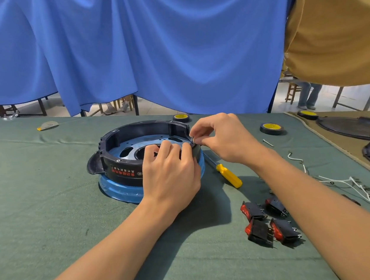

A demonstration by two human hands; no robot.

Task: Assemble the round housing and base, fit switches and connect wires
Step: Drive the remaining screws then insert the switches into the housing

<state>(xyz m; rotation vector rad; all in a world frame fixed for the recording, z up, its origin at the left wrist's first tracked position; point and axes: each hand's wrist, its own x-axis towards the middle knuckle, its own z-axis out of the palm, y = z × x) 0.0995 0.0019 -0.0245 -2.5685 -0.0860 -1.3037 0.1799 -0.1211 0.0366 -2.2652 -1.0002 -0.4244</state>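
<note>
At frame centre the black round housing (123,161) sits on the blue base (119,192). The left hand (171,170) curls over its near rim. The right hand (220,136) pinches a small metal piece (192,138) at the right rim. Switches (266,222) and wires (341,181) lie lower right on green cloth (51,220), with a blue curtain (147,42) behind.

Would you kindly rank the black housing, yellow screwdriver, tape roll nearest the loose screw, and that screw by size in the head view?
Largest to smallest:
black housing
yellow screwdriver
tape roll
loose screw
Roll lies farther back, so its rank is unsure.
</note>
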